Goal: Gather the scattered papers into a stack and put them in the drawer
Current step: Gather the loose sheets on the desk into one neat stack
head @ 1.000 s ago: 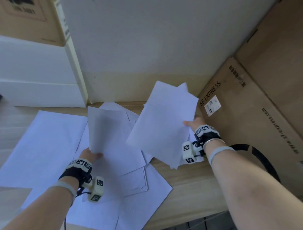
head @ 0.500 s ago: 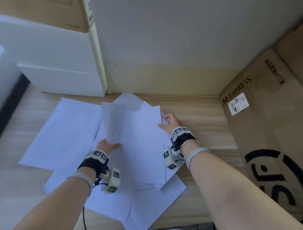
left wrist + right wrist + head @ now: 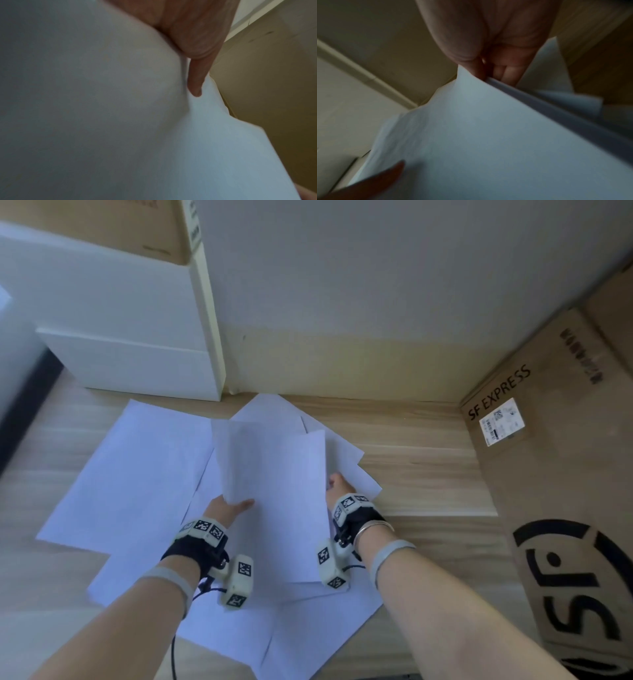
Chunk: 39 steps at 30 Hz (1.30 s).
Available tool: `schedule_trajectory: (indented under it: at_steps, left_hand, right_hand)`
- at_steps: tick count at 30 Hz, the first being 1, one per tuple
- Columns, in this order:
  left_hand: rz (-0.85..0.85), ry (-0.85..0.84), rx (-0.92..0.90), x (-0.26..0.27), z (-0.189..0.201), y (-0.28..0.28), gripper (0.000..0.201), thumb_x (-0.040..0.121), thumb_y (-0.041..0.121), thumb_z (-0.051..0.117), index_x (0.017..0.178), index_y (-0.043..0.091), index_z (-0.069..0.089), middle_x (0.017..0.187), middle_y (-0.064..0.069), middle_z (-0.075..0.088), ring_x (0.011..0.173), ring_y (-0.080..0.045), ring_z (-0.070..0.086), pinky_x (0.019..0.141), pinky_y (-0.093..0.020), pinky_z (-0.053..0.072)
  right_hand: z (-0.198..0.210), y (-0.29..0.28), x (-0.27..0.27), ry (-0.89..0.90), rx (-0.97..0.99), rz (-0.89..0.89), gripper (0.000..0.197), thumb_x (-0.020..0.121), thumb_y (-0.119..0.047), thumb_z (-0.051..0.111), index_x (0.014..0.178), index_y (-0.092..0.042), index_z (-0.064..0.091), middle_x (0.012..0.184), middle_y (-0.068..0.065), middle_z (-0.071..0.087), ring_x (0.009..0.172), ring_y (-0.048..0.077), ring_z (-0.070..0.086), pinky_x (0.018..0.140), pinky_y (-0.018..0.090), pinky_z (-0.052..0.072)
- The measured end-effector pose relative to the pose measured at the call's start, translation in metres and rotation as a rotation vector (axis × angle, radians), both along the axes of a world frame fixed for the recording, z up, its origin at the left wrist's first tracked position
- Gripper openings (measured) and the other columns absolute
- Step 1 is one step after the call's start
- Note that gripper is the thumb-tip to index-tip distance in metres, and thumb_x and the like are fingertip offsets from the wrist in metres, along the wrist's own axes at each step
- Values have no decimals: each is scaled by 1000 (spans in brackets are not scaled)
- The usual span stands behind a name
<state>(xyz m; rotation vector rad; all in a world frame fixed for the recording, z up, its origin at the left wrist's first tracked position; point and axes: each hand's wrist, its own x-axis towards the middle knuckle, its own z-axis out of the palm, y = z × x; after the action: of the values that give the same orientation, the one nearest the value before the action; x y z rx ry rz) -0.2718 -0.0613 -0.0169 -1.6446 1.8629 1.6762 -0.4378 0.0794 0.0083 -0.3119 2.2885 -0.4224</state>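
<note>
Several white paper sheets (image 3: 137,467) lie scattered and overlapping on a light wooden floor (image 3: 421,484). My left hand (image 3: 229,506) pinches the bottom edge of one sheet (image 3: 239,460) and holds it upright, slightly curled. My right hand (image 3: 337,486) grips the right edge of a few sheets (image 3: 294,508) that lie just right of the upright one, over the pile. In the right wrist view my thumb and fingers (image 3: 506,73) clamp that paper edge (image 3: 488,135). The white drawer unit (image 3: 133,368) stands at the back left, its drawer front shut.
A large SF Express cardboard box (image 3: 555,474) stands close on the right. Another cardboard box (image 3: 113,224) sits on top of the white unit. A pale wall (image 3: 342,320) closes off the back. A dark strip (image 3: 30,398) runs along the far left.
My right hand has brought its sheets down from the right and laid them over the pile beside the left hand's upright sheet. The left hand has barely moved.
</note>
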Motion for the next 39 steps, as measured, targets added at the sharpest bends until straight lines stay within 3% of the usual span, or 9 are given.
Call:
schedule_trajectory:
  at_steps: [2, 5, 9, 13, 20, 23, 26, 33, 39]
  left_hand:
    - [9, 12, -10, 2, 0, 1, 51, 86, 16, 64, 129, -5, 49, 131, -25, 56, 119, -38, 54, 90, -33, 40]
    - [59, 44, -77, 11, 5, -4, 44, 85, 10, 64, 124, -7, 54, 126, -28, 59, 114, -40, 57, 89, -35, 42]
    - [171, 89, -120, 39, 16, -23, 41, 85, 8, 63, 122, -9, 54, 123, -30, 60, 105, -39, 60, 85, -38, 43]
    - [237, 94, -130, 72, 23, -40, 43, 85, 7, 63, 124, -9, 52, 126, -30, 58, 107, -40, 59, 85, -36, 41]
    - [288, 51, -165, 118, 23, -41, 42, 85, 5, 63, 123, -12, 53, 126, -32, 57, 114, -43, 56, 84, -36, 40]
    - [304, 31, -159, 135, 20, -37, 43, 85, 7, 64, 123, -10, 54, 125, -31, 58, 113, -43, 57, 87, -38, 42]
    - [306, 11, -154, 147, 15, -37, 45, 84, 11, 65, 124, -7, 53, 125, -30, 58, 113, -43, 57, 93, -42, 44]
    - [289, -10, -137, 156, 7, -29, 49, 84, 16, 66, 127, -4, 52, 124, -28, 60, 112, -41, 58, 92, -42, 44]
    - [279, -7, -137, 151, 5, -28, 45, 84, 13, 65, 124, -5, 54, 123, -28, 60, 111, -42, 58, 91, -41, 44]
  right_hand:
    - [-2, -10, 10, -11, -5, 55, 23, 96, -16, 35, 109, -8, 52, 118, 16, 58, 103, 32, 54, 82, 30, 36]
    - [1, -14, 7, 22, -54, 5, 28, 98, -21, 33, 83, -6, 50, 111, 23, 59, 89, 29, 49, 77, 28, 34]
    - [3, 0, -11, 111, -35, -113, 20, 92, -15, 40, 96, -12, 59, 104, 13, 65, 94, 27, 61, 84, 33, 49]
    - [2, 6, -5, 88, 21, -88, 31, 88, -15, 56, 118, -12, 54, 124, 10, 60, 98, 24, 57, 90, 29, 46]
    - [-4, -21, 47, 96, 111, 132, 77, 72, -36, 77, 136, -26, 35, 141, 5, 32, 132, 32, 31, 105, 42, 37]
    - [-7, -17, 54, 103, 227, 71, 96, 69, -40, 78, 144, -36, 18, 154, 3, 9, 141, 38, 10, 112, 55, 26]
    - [-4, -3, 52, 72, 306, -52, 112, 73, -40, 76, 148, -37, -6, 157, 7, -19, 145, 39, -3, 114, 50, 21]
    - [-1, 9, 50, 88, 142, -208, 114, 71, -23, 80, 147, -42, -3, 156, 13, -6, 130, 34, 43, 102, 41, 41]
    - [1, 15, 47, 77, 12, -358, 110, 73, -8, 77, 148, -40, 4, 156, 9, -13, 132, 23, 39, 106, 35, 37]
